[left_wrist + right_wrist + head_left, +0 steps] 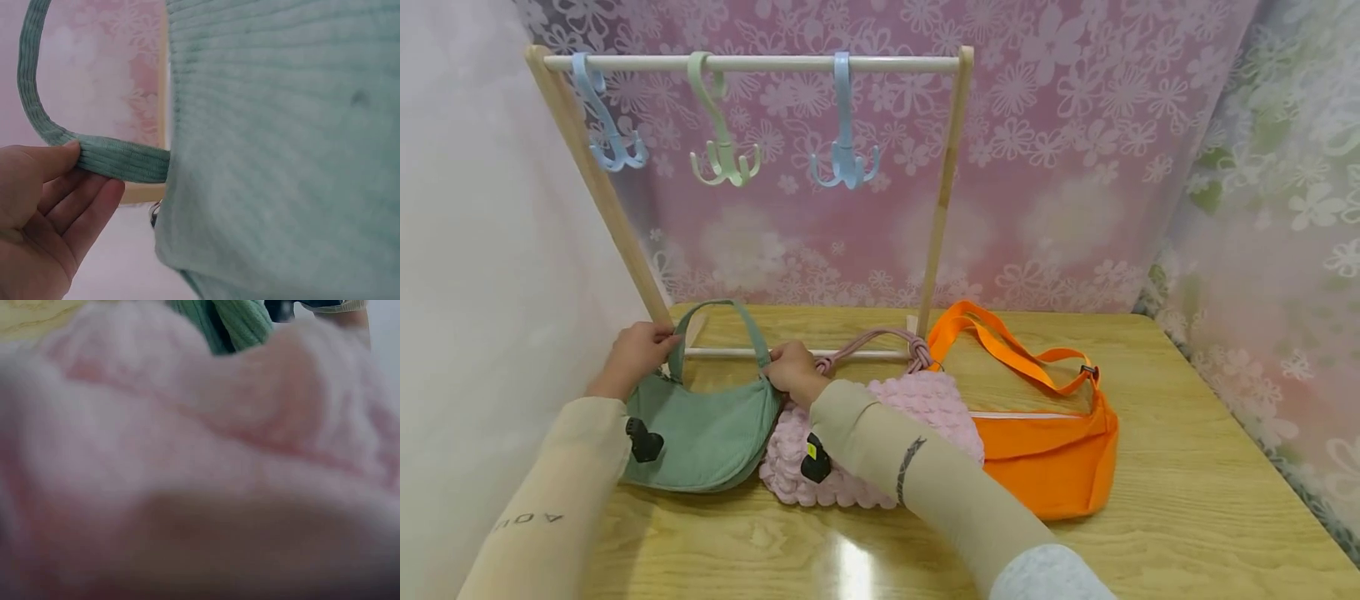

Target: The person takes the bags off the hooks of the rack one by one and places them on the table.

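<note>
A green ribbed handbag (707,437) lies at the left of the table, its strap (718,304) standing up in an arch. My left hand (636,354) pinches the strap's left side between thumb and fingers, as the left wrist view also shows. At the strap's right foot, my right hand (793,371) pinches the green fabric. Under my right forearm lies a pink puffy bag (925,408) with a knotted cord handle (880,333). The pink bag fills most of the right wrist view, blurred, and my right fingers are hidden there.
An orange bag (1045,458) with a long strap lies to the right. Behind the bags stands a wooden rack (943,200). From its bar hang a blue hook (617,150), a green hook (724,158) and another blue hook (845,158). A white wall (467,208) rises close on the left.
</note>
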`<state>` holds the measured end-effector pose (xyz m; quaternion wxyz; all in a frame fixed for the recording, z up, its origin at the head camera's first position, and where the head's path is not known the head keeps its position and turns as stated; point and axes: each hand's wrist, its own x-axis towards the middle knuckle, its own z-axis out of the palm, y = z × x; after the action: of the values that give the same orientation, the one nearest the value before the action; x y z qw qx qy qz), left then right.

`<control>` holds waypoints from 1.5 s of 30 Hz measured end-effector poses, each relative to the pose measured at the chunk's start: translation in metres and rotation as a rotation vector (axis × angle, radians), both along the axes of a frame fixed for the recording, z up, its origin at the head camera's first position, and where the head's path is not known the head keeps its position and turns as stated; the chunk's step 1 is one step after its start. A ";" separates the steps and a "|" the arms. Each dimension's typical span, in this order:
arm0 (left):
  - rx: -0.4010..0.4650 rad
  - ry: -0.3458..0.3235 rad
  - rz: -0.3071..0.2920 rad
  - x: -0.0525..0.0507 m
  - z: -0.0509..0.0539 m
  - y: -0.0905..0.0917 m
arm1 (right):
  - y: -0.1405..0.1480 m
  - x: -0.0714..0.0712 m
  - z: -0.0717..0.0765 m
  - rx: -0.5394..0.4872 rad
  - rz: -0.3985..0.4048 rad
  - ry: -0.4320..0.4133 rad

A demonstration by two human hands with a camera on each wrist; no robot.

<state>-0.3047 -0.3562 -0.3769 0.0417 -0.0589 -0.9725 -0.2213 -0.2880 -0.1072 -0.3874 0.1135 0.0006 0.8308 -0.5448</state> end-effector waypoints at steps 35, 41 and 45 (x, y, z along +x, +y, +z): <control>-0.066 -0.072 0.007 -0.010 -0.019 0.007 | 0.005 -0.002 -0.016 0.058 -0.013 0.034; -0.077 -0.075 0.006 -0.011 -0.019 0.006 | 0.005 -0.002 -0.016 0.020 0.010 0.025; -0.078 -0.086 0.017 -0.011 -0.020 0.004 | 0.002 -0.001 -0.015 -0.012 0.027 0.009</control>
<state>-0.3154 -0.3523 -0.3966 -0.0006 -0.0425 -0.9818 -0.1850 -0.2891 -0.1055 -0.4021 0.1170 -0.0140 0.8280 -0.5482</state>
